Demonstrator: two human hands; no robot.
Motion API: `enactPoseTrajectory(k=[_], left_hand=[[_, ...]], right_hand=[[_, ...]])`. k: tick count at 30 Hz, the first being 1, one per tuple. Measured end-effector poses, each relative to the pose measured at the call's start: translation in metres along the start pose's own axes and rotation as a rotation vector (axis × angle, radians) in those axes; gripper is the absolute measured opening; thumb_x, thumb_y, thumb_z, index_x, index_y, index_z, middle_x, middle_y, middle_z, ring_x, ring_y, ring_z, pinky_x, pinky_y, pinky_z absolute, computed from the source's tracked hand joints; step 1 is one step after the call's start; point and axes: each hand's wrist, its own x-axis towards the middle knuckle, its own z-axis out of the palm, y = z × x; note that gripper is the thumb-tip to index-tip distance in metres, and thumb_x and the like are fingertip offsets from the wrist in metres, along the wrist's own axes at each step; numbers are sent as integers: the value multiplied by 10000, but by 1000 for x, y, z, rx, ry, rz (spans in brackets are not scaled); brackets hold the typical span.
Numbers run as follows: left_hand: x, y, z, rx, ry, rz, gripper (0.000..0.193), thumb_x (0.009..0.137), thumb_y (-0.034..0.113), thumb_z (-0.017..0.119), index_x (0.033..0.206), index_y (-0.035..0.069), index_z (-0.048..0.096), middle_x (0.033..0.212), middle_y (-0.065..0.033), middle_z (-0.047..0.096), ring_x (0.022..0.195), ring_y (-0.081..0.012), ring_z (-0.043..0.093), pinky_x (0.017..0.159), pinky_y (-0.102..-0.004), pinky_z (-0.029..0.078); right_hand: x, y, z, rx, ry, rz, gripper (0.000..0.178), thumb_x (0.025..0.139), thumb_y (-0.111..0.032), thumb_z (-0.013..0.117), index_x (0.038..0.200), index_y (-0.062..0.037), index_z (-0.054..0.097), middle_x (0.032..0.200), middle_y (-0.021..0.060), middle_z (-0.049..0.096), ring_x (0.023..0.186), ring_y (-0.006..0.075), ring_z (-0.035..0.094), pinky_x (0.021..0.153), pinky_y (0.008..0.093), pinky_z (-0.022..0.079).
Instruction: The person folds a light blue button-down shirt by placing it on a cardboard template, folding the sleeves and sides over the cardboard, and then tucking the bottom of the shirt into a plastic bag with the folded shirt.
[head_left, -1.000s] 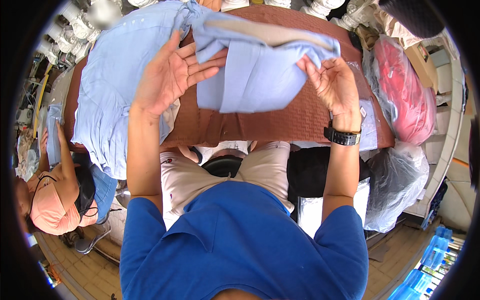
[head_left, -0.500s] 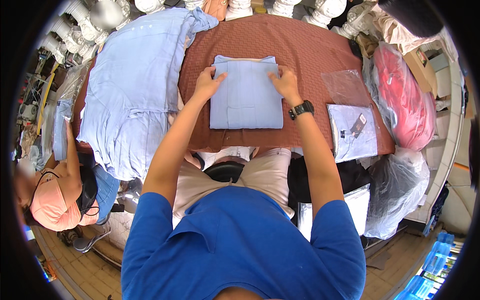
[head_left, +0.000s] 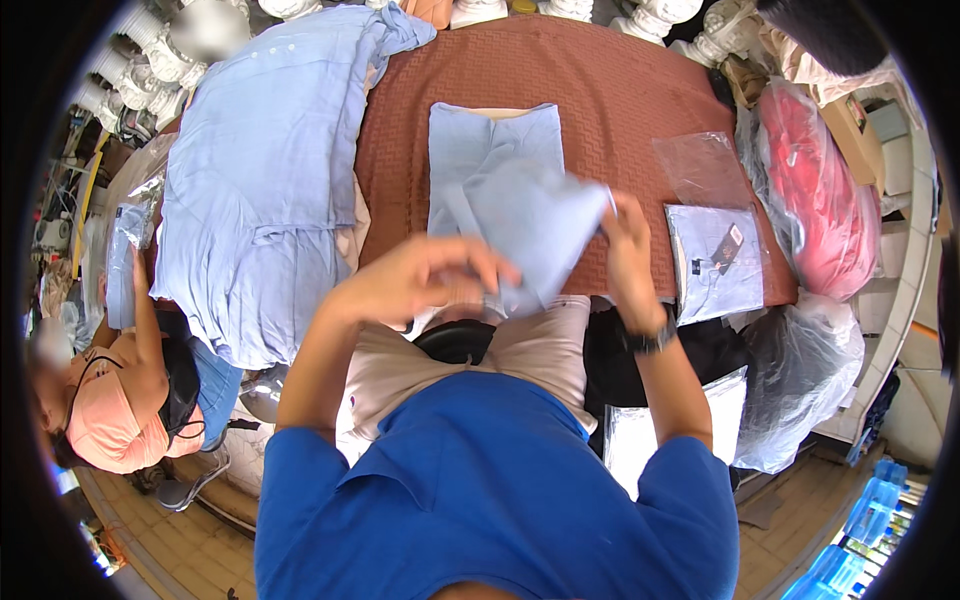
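Note:
A light blue shirt (head_left: 455, 135) lies partly folded on the brown-covered table in front of me. Its near part is lifted and turned askew, smeared by motion. My right hand (head_left: 627, 245), with a black watch on the wrist, pinches the raised right corner of the cloth. Close to the lower left edge of that flap is my left hand (head_left: 425, 275), its fingers bent and blurred; whether they grip the cloth cannot be made out. A pale strip shows at the shirt's far edge.
Left of the shirt lies a large heap of light blue shirts (head_left: 265, 150). To the right are a bagged folded shirt with a dark tag (head_left: 715, 260), a clear plastic sleeve (head_left: 692, 163) and a bagged red bundle (head_left: 810, 190). A person in peach (head_left: 115, 410) works at far left.
Both hands have come from the shirt's far sides toward me. The shirt's neat flat fold has opened, and its near part is now lifted and twisted to the right.

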Motion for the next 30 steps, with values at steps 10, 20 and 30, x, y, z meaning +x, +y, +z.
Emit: enactPoseTrajectory(k=[10, 20, 30], left_hand=[[55, -135, -108, 188, 992, -375, 510, 892, 335, 703, 1212, -43, 584, 1175, -182, 626, 980, -241, 633, 866, -348, 513], [122, -151, -162, 864, 993, -701, 626, 796, 391, 766, 1197, -48, 570, 1192, -246, 619, 1148, -362, 593, 934, -430, 491], [120, -130, -164, 250, 926, -94, 567, 890, 235, 691, 1329, -64, 494, 1219, -154, 629, 1099, -227, 599, 947, -330, 459]], right_hand=[[-134, 84, -10, 610, 380, 648, 315, 1026, -307, 516, 1208, -51, 492, 1195, 106, 577, 1102, 227, 580, 989, 431, 474], [-133, 101, 39, 401, 83, 667, 387, 850, -99, 712, 1177, 41, 560, 1096, 98, 657, 961, 190, 646, 886, 318, 503], [-129, 48, -2, 197, 22, 241, 266, 859, -34, 642, 1117, -11, 584, 1020, 41, 642, 964, 106, 584, 866, 273, 480]])
